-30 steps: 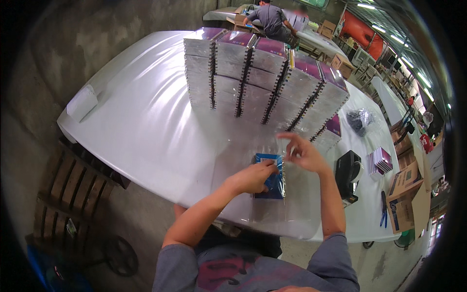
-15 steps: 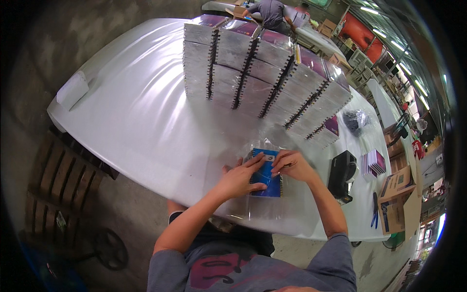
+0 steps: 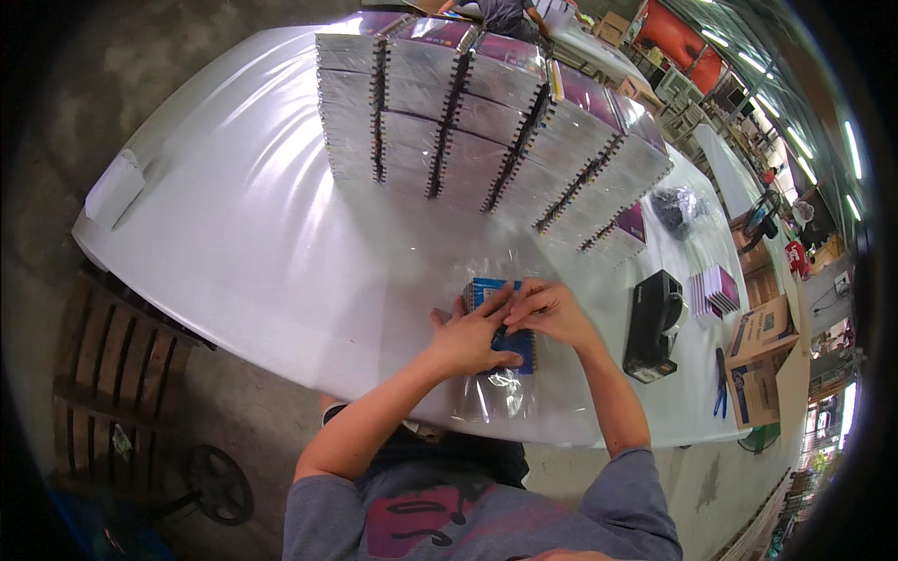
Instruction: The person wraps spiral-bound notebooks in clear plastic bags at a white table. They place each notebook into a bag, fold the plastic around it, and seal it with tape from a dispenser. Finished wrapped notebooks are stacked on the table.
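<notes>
A blue spiral-bound notebook lies on a sheet of clear plastic film near the table's front edge. My left hand rests flat on its left part, fingers stretched and thumb spread. Over the notebook's upper right my right hand has its fingers pinched together, close to my left fingertips. Whatever lies between those fingers is hidden. My hands cover much of the notebook's cover.
Behind the notebook stand tall stacks of spiral-bound books. To the right are a black tape dispenser, a small stack of purple booklets, blue-handled scissors and an open cardboard box. A white block sits far left.
My right hand has moved left over the notebook, nearer my left hand, and the cover is more hidden. The whole view has shifted slightly.
</notes>
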Demonstrator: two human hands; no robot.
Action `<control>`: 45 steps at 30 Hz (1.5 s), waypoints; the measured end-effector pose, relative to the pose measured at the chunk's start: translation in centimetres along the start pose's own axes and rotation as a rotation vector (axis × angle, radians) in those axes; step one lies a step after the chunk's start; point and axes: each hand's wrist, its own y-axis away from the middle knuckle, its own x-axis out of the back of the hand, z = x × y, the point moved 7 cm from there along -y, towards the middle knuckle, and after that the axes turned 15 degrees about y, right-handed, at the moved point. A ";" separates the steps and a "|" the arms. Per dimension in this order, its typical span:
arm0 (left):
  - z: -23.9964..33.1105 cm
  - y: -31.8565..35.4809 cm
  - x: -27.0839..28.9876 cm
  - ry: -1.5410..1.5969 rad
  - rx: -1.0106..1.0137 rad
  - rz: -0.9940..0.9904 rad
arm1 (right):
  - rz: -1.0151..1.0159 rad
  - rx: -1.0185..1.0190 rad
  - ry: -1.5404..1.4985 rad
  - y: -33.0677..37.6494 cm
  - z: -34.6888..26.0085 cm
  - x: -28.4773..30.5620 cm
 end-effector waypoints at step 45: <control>-2.0 1.0 4.5 0.350 -0.073 0.263 | 0.899 -1.181 -0.066 29.1 9.5 13.2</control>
